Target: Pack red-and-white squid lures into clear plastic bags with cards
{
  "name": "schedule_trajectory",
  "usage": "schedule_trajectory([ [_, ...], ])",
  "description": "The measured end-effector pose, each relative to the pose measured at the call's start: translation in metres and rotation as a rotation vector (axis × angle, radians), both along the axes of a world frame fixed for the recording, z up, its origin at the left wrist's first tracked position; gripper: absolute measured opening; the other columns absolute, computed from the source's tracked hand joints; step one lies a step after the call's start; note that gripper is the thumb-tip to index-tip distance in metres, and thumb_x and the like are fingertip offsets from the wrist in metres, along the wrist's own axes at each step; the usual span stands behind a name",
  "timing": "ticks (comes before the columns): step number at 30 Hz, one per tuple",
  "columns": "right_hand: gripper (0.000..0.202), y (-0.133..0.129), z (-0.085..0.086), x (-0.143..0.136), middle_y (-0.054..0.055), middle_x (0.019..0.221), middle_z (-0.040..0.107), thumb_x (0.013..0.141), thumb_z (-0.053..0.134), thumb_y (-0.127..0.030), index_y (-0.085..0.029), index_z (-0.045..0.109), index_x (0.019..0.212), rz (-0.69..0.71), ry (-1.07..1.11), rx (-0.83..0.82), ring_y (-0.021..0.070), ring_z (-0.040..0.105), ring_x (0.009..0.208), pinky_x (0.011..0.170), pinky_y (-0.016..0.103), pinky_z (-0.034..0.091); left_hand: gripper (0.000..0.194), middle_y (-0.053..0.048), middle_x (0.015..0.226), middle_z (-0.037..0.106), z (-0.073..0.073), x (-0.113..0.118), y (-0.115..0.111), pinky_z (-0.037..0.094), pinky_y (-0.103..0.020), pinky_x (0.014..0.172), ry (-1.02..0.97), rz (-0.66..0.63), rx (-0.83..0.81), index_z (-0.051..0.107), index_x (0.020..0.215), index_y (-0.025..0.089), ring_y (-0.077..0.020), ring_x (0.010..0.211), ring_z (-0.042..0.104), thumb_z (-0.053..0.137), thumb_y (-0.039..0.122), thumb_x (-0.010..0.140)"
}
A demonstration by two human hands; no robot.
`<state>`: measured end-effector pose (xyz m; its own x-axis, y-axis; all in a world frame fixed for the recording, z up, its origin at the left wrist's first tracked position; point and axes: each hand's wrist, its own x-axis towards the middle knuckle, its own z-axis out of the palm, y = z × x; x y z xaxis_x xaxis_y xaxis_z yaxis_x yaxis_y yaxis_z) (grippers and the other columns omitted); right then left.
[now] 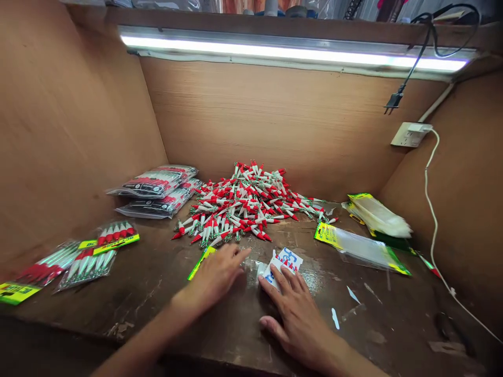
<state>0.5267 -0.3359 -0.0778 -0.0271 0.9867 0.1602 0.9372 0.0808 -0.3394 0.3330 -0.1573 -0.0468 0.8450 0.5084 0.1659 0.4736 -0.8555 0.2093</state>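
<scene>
My right hand (293, 314) lies with its fingers spread on a white card piece (290, 257) with blue writing, where a few red tips show between the card's parts. To the left, my left hand (220, 269) hovers over or rests on the table by a yellow-green header (201, 263) that is partly hidden under it. Its index finger points right and the other fingers are partly curled; no object shows in it. Behind both hands rises a big heap of red-and-white pieces (243, 204) with green ends.
Filled packets (94, 264) lie at the left on the brown table (220, 335), below stacked bags (157, 188). At the right are empty clear bags (363, 248), another bag stack (381, 214), paper scraps and a white cable (432, 209). A black plug (393, 102) hangs above.
</scene>
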Motion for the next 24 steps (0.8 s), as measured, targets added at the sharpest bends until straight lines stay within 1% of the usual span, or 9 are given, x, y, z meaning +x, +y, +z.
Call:
schedule_trajectory([
  [2, 0.069, 0.0, 0.0, 0.0, 0.003, 0.166, 0.027, 0.09, 0.065, -0.05, -0.043, 0.037, 0.153, 0.01, -0.019, -0.015, 0.0386, 0.026, 0.149, 0.119, 0.065, 0.021, 0.053, -0.013, 0.142, 0.056, -0.021, -0.006, -0.033, 0.048, -0.046, 0.102, -0.034, 0.049, 0.04, 0.048, 0.147, 0.025, -0.0311, 0.126, 0.056, 0.061, 0.032, 0.096],
  [4, 0.073, 0.001, 0.002, 0.002, 0.004, 0.163, 0.033, 0.09, 0.065, -0.049, -0.041, 0.032, 0.155, -0.001, -0.021, -0.009, 0.0363, 0.029, 0.148, 0.12, 0.064, 0.017, 0.06, -0.013, 0.151, 0.05, -0.041, -0.016, -0.059, 0.045, -0.053, 0.107, -0.055, 0.049, 0.078, 0.05, 0.146, 0.027, -0.0362, 0.134, 0.051, 0.067, 0.046, 0.091],
  [7, 0.081, 0.008, 0.004, 0.007, 0.008, 0.154, 0.044, 0.092, 0.062, -0.044, -0.036, 0.018, 0.16, -0.045, -0.019, 0.013, 0.0311, 0.036, 0.144, 0.122, 0.061, 0.017, 0.076, -0.01, 0.153, 0.049, -0.057, -0.034, -0.08, 0.045, -0.057, 0.109, -0.089, 0.046, 0.083, 0.044, 0.15, 0.033, -0.0371, 0.136, 0.05, 0.072, 0.058, 0.084],
  [10, 0.072, 0.018, 0.004, 0.01, 0.01, 0.157, 0.038, 0.092, 0.062, -0.047, -0.036, 0.031, 0.156, -0.05, -0.036, 0.003, 0.0323, 0.033, 0.145, 0.12, 0.06, 0.02, 0.093, -0.01, 0.15, 0.052, -0.06, -0.051, -0.088, 0.045, -0.058, 0.11, -0.107, 0.002, 0.091, 0.044, 0.149, 0.033, -0.038, 0.135, 0.051, 0.082, 0.061, 0.07],
  [15, 0.036, 0.013, 0.007, 0.018, 0.007, 0.16, 0.034, 0.089, 0.066, -0.044, -0.029, 0.063, 0.122, -0.04, -0.028, 0.042, 0.032, 0.029, 0.147, 0.12, 0.059, 0.021, 0.066, -0.01, 0.138, 0.061, -0.061, -0.063, -0.095, 0.053, -0.05, 0.103, -0.129, -0.089, 0.182, 0.056, 0.139, 0.027, -0.0337, 0.125, 0.06, 0.079, 0.032, 0.077],
  [18, 0.014, -0.008, 0.002, 0.031, 0.005, 0.158, 0.036, 0.089, 0.065, -0.037, -0.026, 0.067, 0.098, -0.071, -0.027, 0.098, 0.0312, 0.027, 0.147, 0.12, 0.057, 0.023, 0.052, -0.012, 0.12, 0.068, -0.061, -0.062, -0.101, 0.061, -0.042, 0.087, -0.175, -0.123, 0.195, 0.062, 0.131, 0.024, -0.0295, 0.105, 0.068, 0.075, 0.026, 0.081],
  [19, 0.012, -0.016, -0.003, 0.036, 0.006, 0.158, 0.036, 0.09, 0.064, -0.034, -0.025, 0.067, 0.098, -0.096, -0.031, 0.118, 0.0311, 0.028, 0.147, 0.12, 0.056, 0.025, 0.047, -0.011, 0.112, 0.069, -0.06, -0.062, -0.103, 0.062, -0.039, 0.081, -0.19, -0.144, 0.188, 0.064, 0.127, 0.023, -0.0275, 0.097, 0.068, 0.074, 0.025, 0.082],
  [21, 0.025, -0.032, -0.014, 0.049, 0.007, 0.161, 0.03, 0.091, 0.061, -0.031, -0.026, 0.064, 0.115, -0.202, -0.049, 0.161, 0.032, 0.029, 0.147, 0.117, 0.055, 0.032, 0.032, -0.009, 0.101, 0.069, -0.058, -0.058, -0.104, 0.061, -0.034, 0.073, -0.221, -0.187, 0.144, 0.068, 0.119, 0.024, -0.0233, 0.086, 0.067, 0.069, 0.022, 0.087],
  [24, 0.059, -0.052, -0.031, 0.068, 0.012, 0.163, 0.026, 0.093, 0.059, -0.037, -0.028, 0.041, 0.148, -0.424, -0.078, 0.193, 0.0358, 0.035, 0.144, 0.111, 0.057, 0.039, 0.022, -0.006, 0.095, 0.065, -0.051, -0.045, -0.098, 0.057, -0.028, 0.071, -0.286, -0.19, -0.038, 0.071, 0.108, 0.025, -0.0186, 0.082, 0.066, 0.056, 0.017, 0.095],
])
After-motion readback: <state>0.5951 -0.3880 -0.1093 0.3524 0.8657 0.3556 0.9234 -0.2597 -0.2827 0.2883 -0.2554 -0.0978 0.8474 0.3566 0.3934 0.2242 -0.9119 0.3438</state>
